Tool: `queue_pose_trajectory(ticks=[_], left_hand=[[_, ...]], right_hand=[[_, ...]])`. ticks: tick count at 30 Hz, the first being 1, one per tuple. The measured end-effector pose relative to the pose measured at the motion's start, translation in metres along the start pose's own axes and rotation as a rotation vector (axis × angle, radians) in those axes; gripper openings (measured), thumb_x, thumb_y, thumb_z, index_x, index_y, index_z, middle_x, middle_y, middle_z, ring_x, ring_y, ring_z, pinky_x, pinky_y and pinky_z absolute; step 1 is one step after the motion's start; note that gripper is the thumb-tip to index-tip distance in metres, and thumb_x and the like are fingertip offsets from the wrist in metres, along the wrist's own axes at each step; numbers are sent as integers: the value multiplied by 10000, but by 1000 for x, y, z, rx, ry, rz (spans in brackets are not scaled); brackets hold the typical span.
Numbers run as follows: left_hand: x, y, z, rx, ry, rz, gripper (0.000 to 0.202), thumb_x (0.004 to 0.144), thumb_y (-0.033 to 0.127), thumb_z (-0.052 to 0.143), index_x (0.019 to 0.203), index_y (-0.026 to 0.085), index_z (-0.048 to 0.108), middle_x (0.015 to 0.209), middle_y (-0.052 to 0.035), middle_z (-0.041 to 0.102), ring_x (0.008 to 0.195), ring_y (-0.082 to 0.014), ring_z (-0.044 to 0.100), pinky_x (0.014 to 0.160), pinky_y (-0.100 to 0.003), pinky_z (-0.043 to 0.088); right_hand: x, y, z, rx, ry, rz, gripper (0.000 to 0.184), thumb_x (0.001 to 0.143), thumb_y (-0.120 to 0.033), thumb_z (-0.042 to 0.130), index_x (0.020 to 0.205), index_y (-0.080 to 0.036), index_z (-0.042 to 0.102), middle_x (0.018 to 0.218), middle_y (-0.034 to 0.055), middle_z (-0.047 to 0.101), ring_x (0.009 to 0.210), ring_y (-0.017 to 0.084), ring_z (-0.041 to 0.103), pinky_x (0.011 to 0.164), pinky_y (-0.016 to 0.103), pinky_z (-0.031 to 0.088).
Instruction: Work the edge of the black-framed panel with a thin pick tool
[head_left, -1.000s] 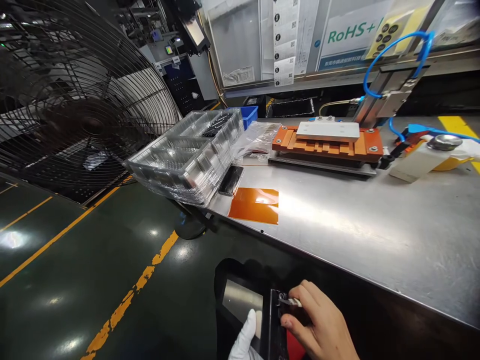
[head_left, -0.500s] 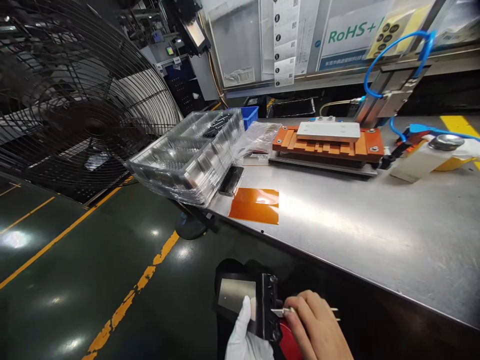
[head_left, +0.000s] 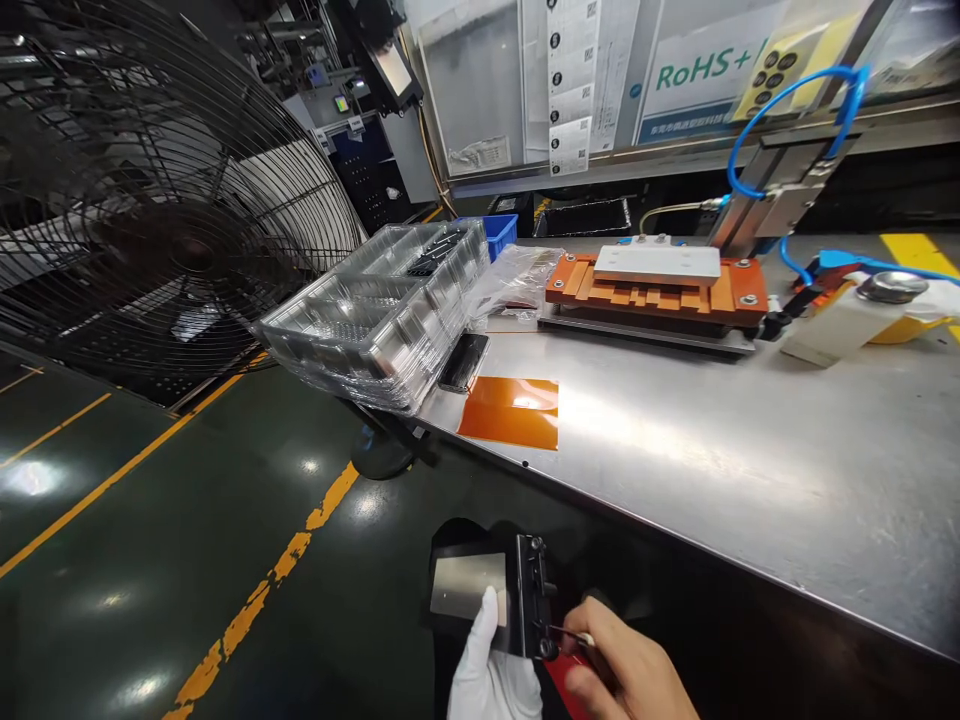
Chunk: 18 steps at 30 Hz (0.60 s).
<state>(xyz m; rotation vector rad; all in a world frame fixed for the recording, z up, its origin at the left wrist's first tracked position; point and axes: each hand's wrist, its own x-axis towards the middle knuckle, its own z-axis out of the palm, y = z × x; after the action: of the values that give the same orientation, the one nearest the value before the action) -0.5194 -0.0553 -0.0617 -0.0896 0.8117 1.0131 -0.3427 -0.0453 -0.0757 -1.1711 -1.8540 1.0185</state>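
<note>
Below the table [head_left: 750, 470] edge, one gloved left hand [head_left: 491, 680] gripped one black part [head_left: 491, 595]; one bare right hand [head_left: 626, 680] pinched one thin tool [head_left: 568, 633] against it. One orange sheet [head_left: 511, 411] lay above.

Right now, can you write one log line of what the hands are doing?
left hand: gloved, holds black part | right hand: bare, tweezers at part's edge | steel table: orange sheet, clear trays
</note>
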Motion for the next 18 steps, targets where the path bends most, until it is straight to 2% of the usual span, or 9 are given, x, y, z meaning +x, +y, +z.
queue_pose_trajectory(ticks=[2,5,10,14,18], left_hand=[[-2,-1,6,6,-10,13,305,925,403,594,1152,201,620,1195,-81,650,1019,-209,644,876,-421,574],[-4,-1,13,15,-21,26,334,923,413,592,1181,201,606,1229,-87,631,1054,-222,630,903,-444,559],[-5,-1,16,32,-33,25,339,925,432,583,1185,215,606,1243,-88,629,1070,-226,625,916,-448,553],[-5,-2,14,41,-23,12,335,928,433,578,1174,207,610,1211,-85,643,1030,-215,638,886,-432,565],[-7,-3,10,53,2,5,286,925,396,595,1107,178,630,1130,-68,665,962,-195,651,839,-400,577]], right_hand=[[4,-2,1,-125,28,-67,361,949,-592,501,840,-248,507,664,-57,579,514,105,557,486,193,443],[10,-6,0,-226,100,-167,320,937,-513,581,805,-248,461,630,-75,555,482,81,539,462,156,433],[15,-12,-3,-272,127,-214,342,957,-519,548,782,-241,452,608,-72,537,462,73,526,448,145,426],[17,-12,-4,-313,148,-231,486,988,-573,439,648,-227,415,545,-60,501,431,66,490,417,165,372],[16,-7,-3,-362,174,-316,534,1000,-541,441,578,-216,406,500,-48,472,413,66,466,415,195,335]])
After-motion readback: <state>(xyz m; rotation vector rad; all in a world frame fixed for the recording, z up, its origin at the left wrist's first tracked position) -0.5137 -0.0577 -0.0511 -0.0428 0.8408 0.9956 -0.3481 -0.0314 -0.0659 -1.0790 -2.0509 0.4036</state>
